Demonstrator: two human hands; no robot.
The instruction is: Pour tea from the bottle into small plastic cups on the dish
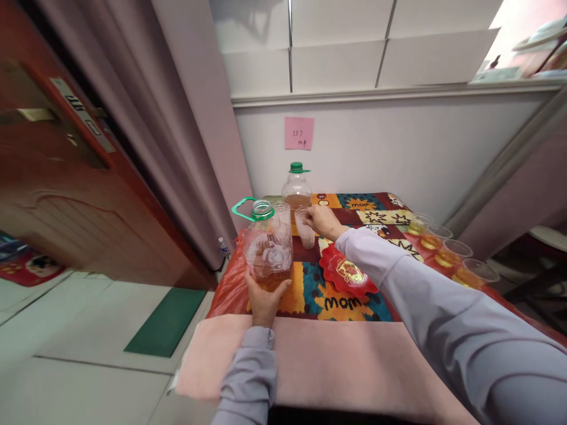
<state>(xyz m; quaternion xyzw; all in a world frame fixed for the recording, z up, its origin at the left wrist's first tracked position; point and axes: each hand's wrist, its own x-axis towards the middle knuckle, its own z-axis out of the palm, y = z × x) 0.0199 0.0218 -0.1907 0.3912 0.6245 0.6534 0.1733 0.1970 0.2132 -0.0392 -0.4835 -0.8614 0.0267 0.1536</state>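
Observation:
My left hand (264,298) is wrapped round the lower part of a big clear plastic bottle (266,242). The bottle stands uncapped, with a green ring handle at its neck and amber liquid low inside. My right hand (325,221) reaches across the table, fingers pinched at the rim of a stack of clear plastic cups (305,233). How many cups the fingers hold is not visible. Another clear cup stack (282,213) shows beside the bottle's neck. Behind stands a second bottle (296,188) with a green cap and amber liquid.
A red scalloped plate (345,271) lies under my right forearm. Several cups of yellow liquid (447,254) line the table's right edge. A patterned cloth (310,301) and pink cloth (332,348) cover the table. A wall is behind; a wooden door (110,195) stands left.

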